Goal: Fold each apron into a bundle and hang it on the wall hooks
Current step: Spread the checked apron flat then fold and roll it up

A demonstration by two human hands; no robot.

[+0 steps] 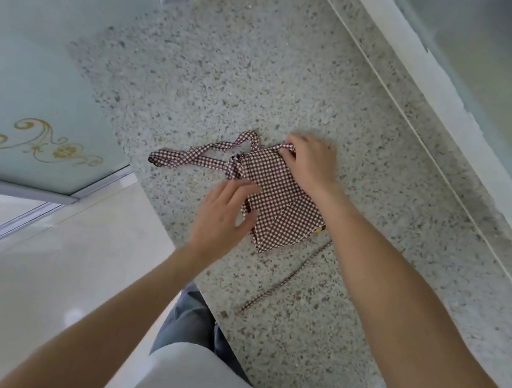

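Checked brown-and-white apron (280,205), folded into a narrow bundle, lies on a speckled stone counter (235,70), long axis running away from the person; right hand (313,163) pinches the far corner, left hand (223,218) rests flat-fingered on the near edge, straps (199,158) trailing left

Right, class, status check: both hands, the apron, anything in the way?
Left hand flat on folded checked apron. Right hand pinching its top corner. Loose strap trailing left on the counter. Nothing blocking.
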